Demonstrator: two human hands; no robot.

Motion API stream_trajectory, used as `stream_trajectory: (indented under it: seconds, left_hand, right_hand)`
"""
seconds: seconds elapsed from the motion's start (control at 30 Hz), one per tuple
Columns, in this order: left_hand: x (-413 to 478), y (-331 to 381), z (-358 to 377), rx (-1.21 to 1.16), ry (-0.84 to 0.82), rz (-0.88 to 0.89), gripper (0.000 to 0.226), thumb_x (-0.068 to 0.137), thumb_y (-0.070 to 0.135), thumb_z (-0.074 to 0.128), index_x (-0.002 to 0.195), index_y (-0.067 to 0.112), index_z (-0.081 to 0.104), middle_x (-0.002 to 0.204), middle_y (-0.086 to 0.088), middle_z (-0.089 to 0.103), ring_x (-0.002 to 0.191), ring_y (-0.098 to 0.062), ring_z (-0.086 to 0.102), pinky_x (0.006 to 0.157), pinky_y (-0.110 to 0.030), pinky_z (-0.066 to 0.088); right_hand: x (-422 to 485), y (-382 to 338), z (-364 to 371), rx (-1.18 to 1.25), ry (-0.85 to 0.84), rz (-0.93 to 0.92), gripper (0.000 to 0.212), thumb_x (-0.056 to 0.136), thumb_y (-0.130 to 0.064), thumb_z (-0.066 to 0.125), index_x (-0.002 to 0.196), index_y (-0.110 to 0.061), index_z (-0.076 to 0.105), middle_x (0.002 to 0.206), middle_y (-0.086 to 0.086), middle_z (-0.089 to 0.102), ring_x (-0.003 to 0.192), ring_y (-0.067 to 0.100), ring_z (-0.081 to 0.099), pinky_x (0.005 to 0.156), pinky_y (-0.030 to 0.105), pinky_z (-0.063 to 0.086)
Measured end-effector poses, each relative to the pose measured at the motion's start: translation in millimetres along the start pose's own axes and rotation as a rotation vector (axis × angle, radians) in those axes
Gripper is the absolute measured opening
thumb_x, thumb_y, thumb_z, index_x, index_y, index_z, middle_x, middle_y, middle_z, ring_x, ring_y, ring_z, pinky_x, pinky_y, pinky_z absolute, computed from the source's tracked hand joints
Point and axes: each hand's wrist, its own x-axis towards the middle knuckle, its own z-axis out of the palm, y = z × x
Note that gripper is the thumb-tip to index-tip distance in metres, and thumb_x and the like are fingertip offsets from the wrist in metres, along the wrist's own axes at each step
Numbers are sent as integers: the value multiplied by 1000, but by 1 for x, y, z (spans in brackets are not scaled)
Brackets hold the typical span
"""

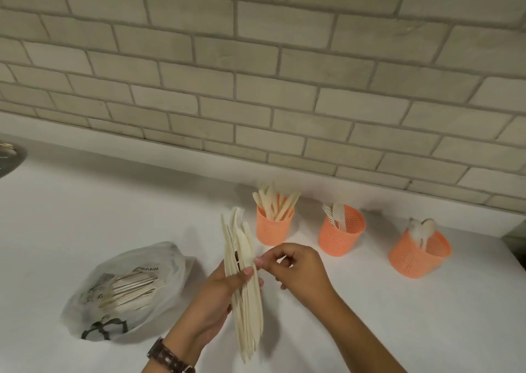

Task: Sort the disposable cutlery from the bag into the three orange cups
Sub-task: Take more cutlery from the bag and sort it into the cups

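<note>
On the translucent plastic bag [173, 261] at the lower left of the frame runs a small dark line of print [148, 268], seen upside down; only the letters "WARN" can be made out, the rest too blurred to read. Near the bag's bottom edge sits a dark printed mark [104, 328], not legible as letters

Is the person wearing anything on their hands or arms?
Just one thing: a brown wristwatch with a dark, chunky strap sits on the wrist of the left hand. The right hand wears nothing. No gloves, rings or sleeves show on either arm.
</note>
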Motion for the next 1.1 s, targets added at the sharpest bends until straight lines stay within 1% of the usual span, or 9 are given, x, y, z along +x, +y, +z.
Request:
stream_trajectory:
  seconds: [0.1,0.17,0.23,0.4,0.5,0.63,0.83,0.97,1.1]
  left_hand:
    - [1,-1,14,90,-84,-10,30,86,23,64,116,16,59,92,-9,71,82,-19,67,81,-35,49]
    - [1,-3,23,149,-143,-26,34,84,26,65,116,18,58,90,-6,70,79,-15,66,67,-24,50]
    - [1,-4,30,179,-172,-45,29,89,20,61,117,17,55,87,-4,69,74,-14,65,59,-20,49]
    - [1,-7,44,196,-234,-52,29,89,17,60,117,20,53,92,-5,67,78,-16,64,61,-20,51]
    - [1,-7,48,180,-251,-57,27,89,16,58,115,22,55,99,-7,69,83,-17,66,61,-19,52]
    - [2,-7,47,152,-249,-66,35,84,24,60,118,22,56,94,-6,74,84,-22,70,68,-28,55]
    - [6,-12,39,152,-182,-44,27,92,16,53,119,20,57,98,-6,74,89,-27,70,75,-37,57]
    - [11,-17,35,171,-94,-51,29,93,16,53,122,22,54,109,-5,70,101,-25,65,77,-33,52]
    - [14,-18,32,172,-71,-50,25,94,16,52,118,24,54,110,-5,69,102,-23,64,76,-31,51]
  right_hand:
    - [-16,5,-3,68,31,96,18,70,-28,81,75,-13,73,65,0,67,51,15,52,45,25,47]
    - [-21,7,-9,109,67,165,22,70,-26,81,78,-8,72,67,0,65,48,14,53,43,25,47]
    - [-23,6,-15,130,81,233,25,69,-24,81,80,-4,70,66,1,63,45,13,52,42,25,47]
    - [-27,6,-32,249,61,325,25,73,-16,78,81,6,68,65,9,63,48,17,55,45,26,50]
    - [-29,6,-38,318,61,332,21,77,-12,74,82,7,67,63,8,65,50,17,59,46,27,51]
    - [-31,7,-39,365,75,337,20,80,-12,72,87,6,68,66,9,69,53,17,63,50,28,55]
    - [-32,10,-37,452,70,358,23,80,-12,71,93,7,67,75,12,69,62,19,64,53,28,55]
    - [-28,11,-34,454,102,347,23,80,-12,71,93,6,67,75,10,69,61,18,63,53,28,56]
    - [-23,10,-32,445,92,346,20,83,-12,67,94,5,66,83,15,73,61,19,65,53,29,56]
